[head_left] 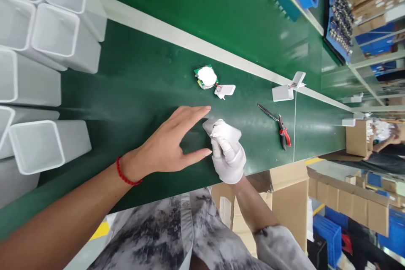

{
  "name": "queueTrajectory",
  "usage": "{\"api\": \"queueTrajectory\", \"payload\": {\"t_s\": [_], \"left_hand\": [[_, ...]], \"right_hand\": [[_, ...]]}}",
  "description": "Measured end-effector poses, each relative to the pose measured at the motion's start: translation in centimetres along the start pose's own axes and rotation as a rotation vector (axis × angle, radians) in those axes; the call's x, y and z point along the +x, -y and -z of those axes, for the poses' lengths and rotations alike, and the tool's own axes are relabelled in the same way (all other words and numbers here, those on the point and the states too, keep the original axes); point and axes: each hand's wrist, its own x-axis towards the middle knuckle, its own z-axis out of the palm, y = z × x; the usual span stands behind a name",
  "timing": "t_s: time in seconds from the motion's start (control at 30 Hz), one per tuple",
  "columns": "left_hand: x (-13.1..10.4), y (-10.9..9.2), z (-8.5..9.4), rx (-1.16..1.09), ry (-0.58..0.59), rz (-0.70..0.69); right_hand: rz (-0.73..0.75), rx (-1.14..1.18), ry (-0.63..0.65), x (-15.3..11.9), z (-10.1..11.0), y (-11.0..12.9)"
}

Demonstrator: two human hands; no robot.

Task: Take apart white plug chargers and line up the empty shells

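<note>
My left hand [164,141] is bare, with a red cord at the wrist. Its fingers and thumb are apart, pointing right, and nothing is between them. Just beyond its fingertips, my right hand [228,158], in a white glove, is closed on a white plastic housing [234,132] held low over the green bench. Part of the housing is hidden by the glove. Farther back lie a small green circuit board [207,76] with a glossy white round top and a white plastic piece [226,90] joined to it by short wires.
Several white open-ended plastic housings [57,29] stand and lie at the left. Red-and-black pliers [282,133] lie to the right, near another white housing with a piece attached [282,93]. Cardboard boxes [289,202] sit below the front edge; a blue tray [338,21] is at the back right.
</note>
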Motion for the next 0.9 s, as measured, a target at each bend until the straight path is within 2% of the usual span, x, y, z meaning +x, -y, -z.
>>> {"api": "queueTrajectory", "payload": {"t_s": [0.03, 0.1, 0.13, 0.2, 0.27, 0.33, 0.4, 0.47, 0.57, 0.7, 0.8, 0.9], "left_hand": [[0.2, -0.1, -0.2, 0.016, 0.016, 0.013], [0.6, -0.1, -0.7, 0.020, 0.009, 0.033], [0.8, -0.1, -0.9, 0.012, -0.003, 0.045], [1.0, 0.2, -1.3, -0.025, -0.030, 0.088], [0.9, 0.6, -1.6, -0.079, -0.044, 0.148], [0.7, 0.9, -1.8, -0.121, -0.043, 0.192], [0.5, 1.1, -1.8, -0.150, -0.042, 0.217], [0.4, 1.1, -1.7, -0.175, -0.036, 0.238], [0.5, 0.9, -1.6, -0.211, -0.026, 0.264], [0.7, 0.7, -1.6, -0.233, -0.025, 0.275], [0.6, 0.8, -1.7, -0.227, -0.022, 0.276], [0.4, 1.1, -1.8, -0.210, -0.020, 0.279]], "right_hand": [[0.045, -0.009, -0.007, 0.1, 0.2, 0.0], [0.132, -0.006, -0.125, 0.5, 1.1, 0.5], [0.106, 0.038, -0.184, 0.7, 1.6, 0.7], [-0.051, 0.198, -0.271, 1.3, 2.5, 1.2], [-0.258, 0.404, -0.224, 2.2, 2.7, 1.3], [-0.410, 0.584, -0.059, 3.3, 2.3, 1.1], [-0.504, 0.723, 0.044, 4.2, 1.8, 0.9], [-0.562, 0.835, 0.062, 4.6, 1.3, 0.7], [-0.605, 0.916, 0.055, 4.7, 1.0, 0.7], [-0.604, 0.879, 0.031, 4.5, 1.0, 0.5], [-0.602, 0.953, 0.077, 4.4, 1.5, -0.1], [-0.552, 0.970, 0.031, 4.0, 2.2, -0.3]]}}
